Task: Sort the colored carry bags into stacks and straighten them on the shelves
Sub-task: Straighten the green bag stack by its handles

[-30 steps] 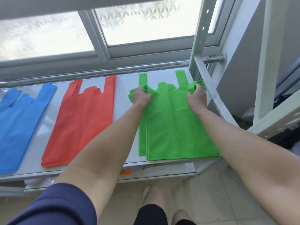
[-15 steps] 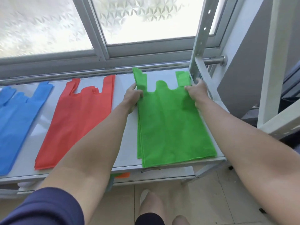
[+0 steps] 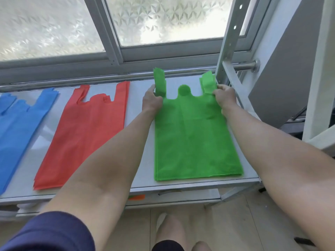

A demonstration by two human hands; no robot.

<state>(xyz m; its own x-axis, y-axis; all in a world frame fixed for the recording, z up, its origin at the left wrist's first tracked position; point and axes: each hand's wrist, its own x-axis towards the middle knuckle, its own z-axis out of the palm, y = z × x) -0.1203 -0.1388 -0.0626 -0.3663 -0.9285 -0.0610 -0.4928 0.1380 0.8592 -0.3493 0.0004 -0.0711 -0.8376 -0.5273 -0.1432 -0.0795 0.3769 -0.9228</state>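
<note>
Three flat stacks of carry bags lie side by side on the white shelf [image 3: 139,113]. The green stack [image 3: 194,138] is at the right end, handles pointing toward the window. My left hand [image 3: 151,100] pinches the base of its left handle. My right hand [image 3: 223,96] pinches the base of its right handle, close to the shelf's upright post. The red stack [image 3: 85,131] lies in the middle, slightly slanted. At the left edge of view is the blue stack [image 3: 20,124], partly cut off.
A perforated metal upright [image 3: 228,42] and its diagonal brace stand just right of my right hand. A steel rail [image 3: 243,66] runs behind the shelf below the frosted window. Something orange [image 3: 136,197] shows on the lower shelf. My feet are on the tiled floor below.
The green bags were bunched under my fists, then spread flat. Both hands now grip the handle bases, and the stack's edges line up more squarely.
</note>
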